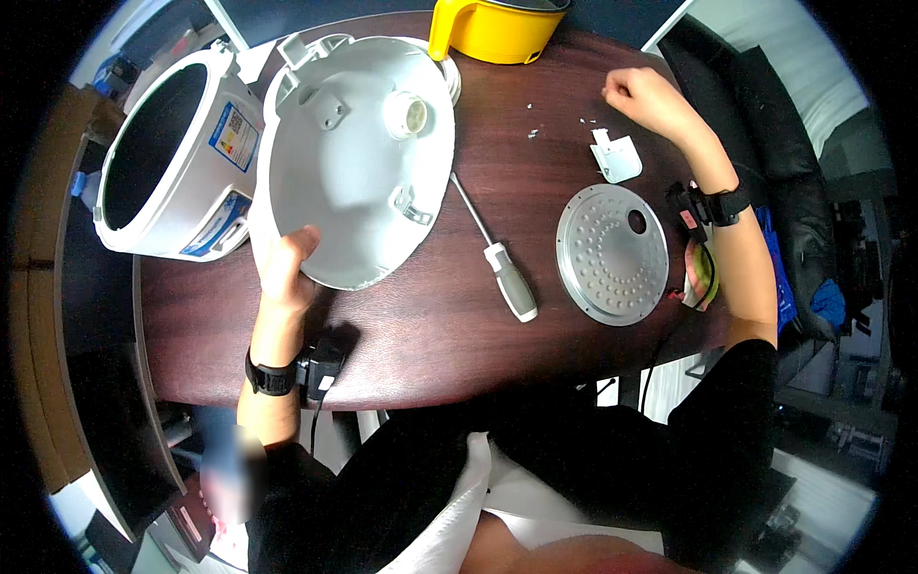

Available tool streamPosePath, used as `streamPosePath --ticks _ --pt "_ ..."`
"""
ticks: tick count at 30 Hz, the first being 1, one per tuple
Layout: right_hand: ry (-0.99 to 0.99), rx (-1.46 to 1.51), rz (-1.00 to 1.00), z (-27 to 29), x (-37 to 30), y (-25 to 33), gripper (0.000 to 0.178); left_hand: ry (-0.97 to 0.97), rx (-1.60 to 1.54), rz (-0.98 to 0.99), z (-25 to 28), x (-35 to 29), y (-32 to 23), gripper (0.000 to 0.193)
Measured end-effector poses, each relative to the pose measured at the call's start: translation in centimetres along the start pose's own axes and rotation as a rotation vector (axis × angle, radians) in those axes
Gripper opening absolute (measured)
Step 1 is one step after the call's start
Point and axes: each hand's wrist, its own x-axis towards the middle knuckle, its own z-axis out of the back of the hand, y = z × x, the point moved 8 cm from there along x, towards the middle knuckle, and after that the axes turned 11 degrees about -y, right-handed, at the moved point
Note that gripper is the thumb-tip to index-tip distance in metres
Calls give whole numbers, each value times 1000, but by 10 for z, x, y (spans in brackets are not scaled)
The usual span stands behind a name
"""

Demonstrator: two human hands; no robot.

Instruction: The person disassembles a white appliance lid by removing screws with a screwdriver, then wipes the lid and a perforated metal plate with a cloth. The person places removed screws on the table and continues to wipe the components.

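My left hand (285, 268) grips the near rim of a white plastic lid shell (359, 177), thumb on the inside. The shell is tilted, its hollow side facing me, with a round fitting and small brackets inside. My right hand (650, 100) is closed above the far right of the table; whatever its curled fingers hold, if anything, is hidden. Below it lies a small white plastic piece (617, 158). A round silver metal plate (612, 253), dimpled and with one oval hole, lies nearer to me. A screwdriver (512, 282) with a grey and white handle rests between shell and plate.
A white rice cooker body (225, 172) stands open on the left, beside the shell. At the back edge is a yellow pot (507, 33) with a handle. Several tiny bits (533, 134) lie on the dark wood table (402, 335). Cables hang from both wrist straps.
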Motion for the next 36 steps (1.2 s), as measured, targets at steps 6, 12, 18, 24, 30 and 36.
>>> streamPosePath --ticks 6,12,18,24,30,36 --pt "196 52 -153 -32 -13 -23 17 49 25 -3 -3 -2 -4 41" --pt "208 28 -113 -52 -11 -31 16 135 58 60 6 -4 10 49" --pt "183 37 -142 -58 -5 -33 16 19 -21 -39 -8 -2 -9 30" --pt "307 351 -326 -72 0 -10 18 76 51 144 21 -5 27 55" --pt "298 336 -150 -74 2 40 14 91 143 103 23 -4 27 54" --pt "415 332 -165 -80 -7 55 16 115 40 119 5 -5 11 56"
